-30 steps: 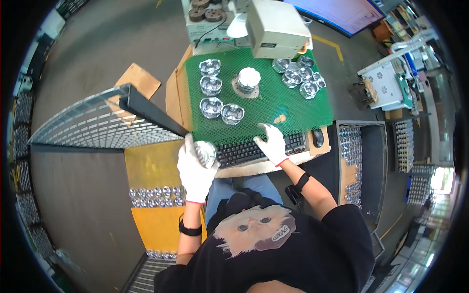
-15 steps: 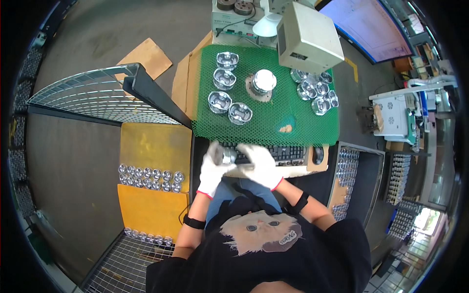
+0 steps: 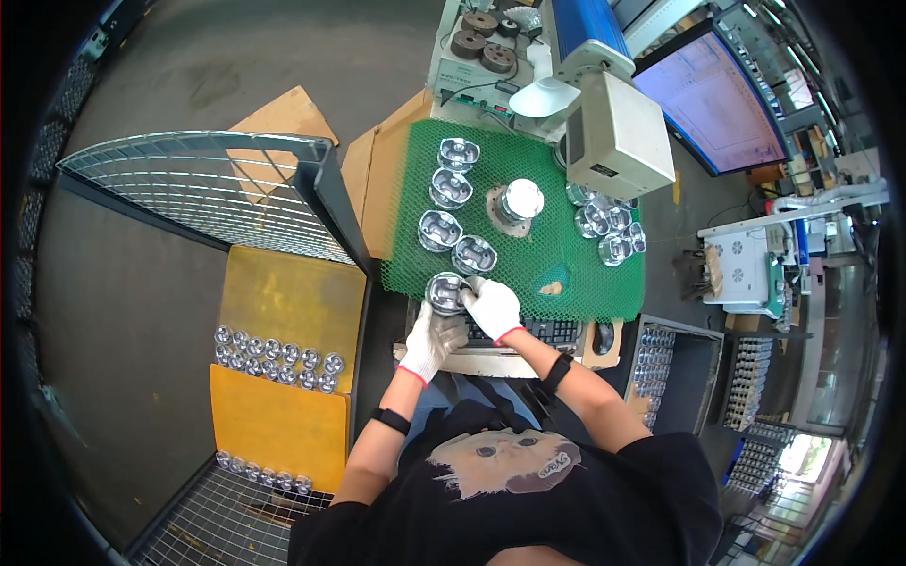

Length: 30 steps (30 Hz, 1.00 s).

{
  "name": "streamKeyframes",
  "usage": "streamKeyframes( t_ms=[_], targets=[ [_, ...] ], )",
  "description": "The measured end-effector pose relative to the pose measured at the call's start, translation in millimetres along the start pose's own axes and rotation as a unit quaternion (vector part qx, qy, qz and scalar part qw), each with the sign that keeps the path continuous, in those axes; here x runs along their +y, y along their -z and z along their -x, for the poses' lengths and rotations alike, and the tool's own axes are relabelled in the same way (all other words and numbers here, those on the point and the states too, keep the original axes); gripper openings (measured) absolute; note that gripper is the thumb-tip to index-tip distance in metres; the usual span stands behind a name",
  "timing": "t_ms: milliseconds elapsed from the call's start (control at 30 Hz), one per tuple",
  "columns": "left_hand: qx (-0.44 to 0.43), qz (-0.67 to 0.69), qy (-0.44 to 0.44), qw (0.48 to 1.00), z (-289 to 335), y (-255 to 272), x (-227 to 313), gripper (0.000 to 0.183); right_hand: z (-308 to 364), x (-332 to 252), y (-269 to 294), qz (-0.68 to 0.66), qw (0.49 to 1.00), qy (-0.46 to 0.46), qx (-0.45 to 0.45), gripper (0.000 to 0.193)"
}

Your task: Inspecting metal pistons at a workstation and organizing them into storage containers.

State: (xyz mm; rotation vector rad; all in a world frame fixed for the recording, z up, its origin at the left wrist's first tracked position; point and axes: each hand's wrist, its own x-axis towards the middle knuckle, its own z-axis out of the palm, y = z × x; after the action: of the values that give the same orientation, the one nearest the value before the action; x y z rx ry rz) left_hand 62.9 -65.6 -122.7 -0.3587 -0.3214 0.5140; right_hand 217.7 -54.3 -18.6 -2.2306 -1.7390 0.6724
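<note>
Both of my hands wear white gloves with red cuffs. A shiny metal piston (image 3: pixel 445 293), its hollow side up, is held at the front edge of the green mesh mat (image 3: pixel 510 274). My left hand (image 3: pixel 432 343) closes on it from below and the near side. At its right rim, the fingers of my right hand (image 3: pixel 494 307) are closed on it too. Just beyond is another piston (image 3: pixel 474 255), one of several along the mat's left side. A piston with a bright flat top (image 3: pixel 521 200) stands on a round metal base (image 3: pixel 500 217) at mid-mat.
More pistons (image 3: pixel 593 221) cluster at the mat's right, near a cream machine head (image 3: pixel 618 141). A keyboard (image 3: pixel 552 333) and mouse (image 3: pixel 603 338) lie below the mat. Left, a mesh rack (image 3: pixel 217 160) holds yellow sheets (image 3: pixel 278 410) and rows of pistons (image 3: pixel 272 349). A monitor (image 3: pixel 713 99) stands far right.
My left hand has brought the piston forward from over the keyboard to the mat's edge, now showing its hollow side. My right hand, apart from it before, has closed on its rim.
</note>
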Motion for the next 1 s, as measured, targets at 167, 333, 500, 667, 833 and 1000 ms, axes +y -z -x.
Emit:
streamKeyframes(
  t_ms=[167,333,500,667,833,1000],
  targets=[
    [0.491,-0.272,-0.065,0.825,-31.6,-30.0,18.8,0.075,5.8,-13.4,-3.9,-0.03,0.997,-0.062,0.042,0.042],
    [0.524,-0.38,-0.026,0.761,-31.3,-43.5,49.4,0.065,-18.3,-35.1,37.4,0.119,0.971,0.108,0.175,0.054],
    [0.527,-0.375,-0.03,0.762,-36.7,-67.2,64.6,0.068,-48.8,-50.3,24.1,0.217,0.973,0.033,0.066,0.073],
    [0.531,-0.347,-0.013,0.773,-26.6,-68.3,80.4,0.066,-70.4,-46.3,-6.6,0.185,0.978,-0.043,0.088,0.066],
    [0.451,-0.653,-0.187,0.579,-44.6,-98.6,92.6,0.046,-72.3,-45.8,-12.1,0.117,0.986,0.011,0.118,0.044],
    [0.26,-0.9,-0.101,0.335,-134.4,-163.9,77.3,0.043,-59.2,-40.3,13.2,0.107,0.991,0.082,0.016,0.017]
  ],
)
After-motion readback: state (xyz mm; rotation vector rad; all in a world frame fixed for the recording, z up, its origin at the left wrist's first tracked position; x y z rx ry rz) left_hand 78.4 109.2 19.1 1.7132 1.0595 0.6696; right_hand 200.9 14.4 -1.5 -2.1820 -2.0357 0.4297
